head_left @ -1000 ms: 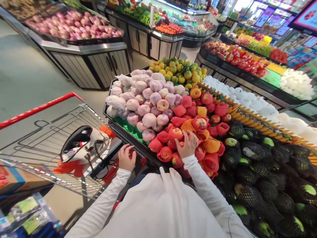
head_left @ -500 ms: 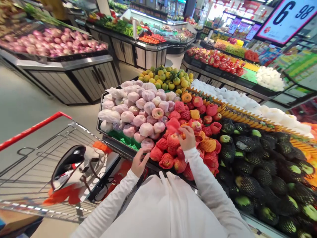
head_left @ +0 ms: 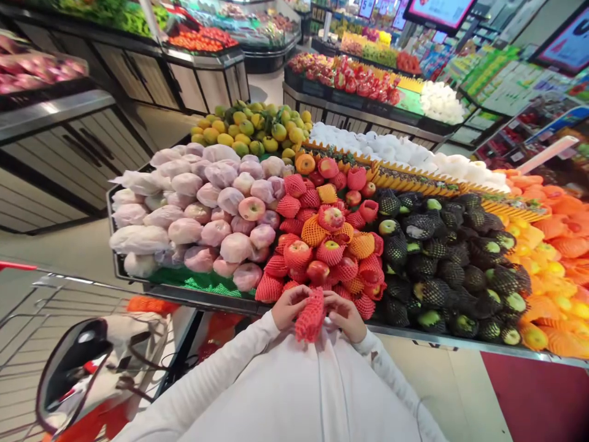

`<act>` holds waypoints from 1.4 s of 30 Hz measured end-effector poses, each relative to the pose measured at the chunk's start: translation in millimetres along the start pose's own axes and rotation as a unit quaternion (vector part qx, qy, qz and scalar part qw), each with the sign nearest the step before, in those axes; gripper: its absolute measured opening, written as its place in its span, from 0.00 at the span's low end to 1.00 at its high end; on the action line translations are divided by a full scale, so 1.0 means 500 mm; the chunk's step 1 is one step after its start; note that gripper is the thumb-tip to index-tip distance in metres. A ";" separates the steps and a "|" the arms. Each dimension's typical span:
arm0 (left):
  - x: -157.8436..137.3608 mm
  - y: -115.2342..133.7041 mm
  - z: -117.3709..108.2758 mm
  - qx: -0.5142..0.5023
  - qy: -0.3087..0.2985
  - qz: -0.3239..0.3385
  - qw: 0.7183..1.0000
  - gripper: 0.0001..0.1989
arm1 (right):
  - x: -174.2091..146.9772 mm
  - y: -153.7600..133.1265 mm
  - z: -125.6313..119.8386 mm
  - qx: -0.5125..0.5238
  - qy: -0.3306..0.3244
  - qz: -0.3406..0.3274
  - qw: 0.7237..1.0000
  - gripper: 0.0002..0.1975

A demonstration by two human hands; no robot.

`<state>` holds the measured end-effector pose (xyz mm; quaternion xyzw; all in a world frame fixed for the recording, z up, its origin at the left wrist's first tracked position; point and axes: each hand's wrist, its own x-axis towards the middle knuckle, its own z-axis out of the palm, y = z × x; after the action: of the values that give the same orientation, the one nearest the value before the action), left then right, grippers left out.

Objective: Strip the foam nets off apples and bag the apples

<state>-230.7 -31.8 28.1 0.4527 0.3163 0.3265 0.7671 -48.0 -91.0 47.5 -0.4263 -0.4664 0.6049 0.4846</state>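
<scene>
In front of my chest a red foam fruit net (head_left: 310,315) hangs between my two hands and looks limp and flattened. My left hand (head_left: 291,307) pinches its left upper edge. On the other side, the fingers of my right hand (head_left: 346,314) grip its upper right edge. Just beyond my hands lies a heap of red apples (head_left: 317,271), many in red or orange foam nets. One bare-topped apple (head_left: 331,217) sits high on the heap in an orange net.
Paper-wrapped fruit (head_left: 216,233) lies left of the apples, black-netted green fruit (head_left: 442,270) to the right. Yellow-green citrus (head_left: 253,129) is piled behind. A wire shopping cart (head_left: 27,307) holding a bag (head_left: 115,362) stands at my left. The display's edge (head_left: 207,302) runs close before me.
My right hand has come back from the apple heap to my chest, bringing the red net. My left hand has moved right and taken hold of it. The view has turned right.
</scene>
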 end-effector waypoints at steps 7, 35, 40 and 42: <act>-0.008 0.016 0.004 0.026 -0.019 0.001 0.999 0.23 | 0.013 0.037 0.003 0.036 0.166 0.059 0.984 0.23; 0.126 -0.017 0.021 0.480 0.221 0.062 0.847 0.25 | 0.101 0.091 -0.112 -0.268 0.124 0.006 0.955 0.21; 0.121 -0.037 0.023 0.485 0.197 0.029 0.852 0.26 | 0.108 0.087 -0.111 -0.298 0.099 -0.022 0.949 0.18; 0.118 -0.043 0.022 0.437 0.206 0.055 0.874 0.25 | 0.103 0.083 -0.110 -0.300 0.101 -0.033 0.948 0.18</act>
<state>-183.1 1.3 1.9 0.6812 0.5522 0.2823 0.3890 -11.4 -36.1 -7.4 -0.5955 -0.5885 0.3742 0.3987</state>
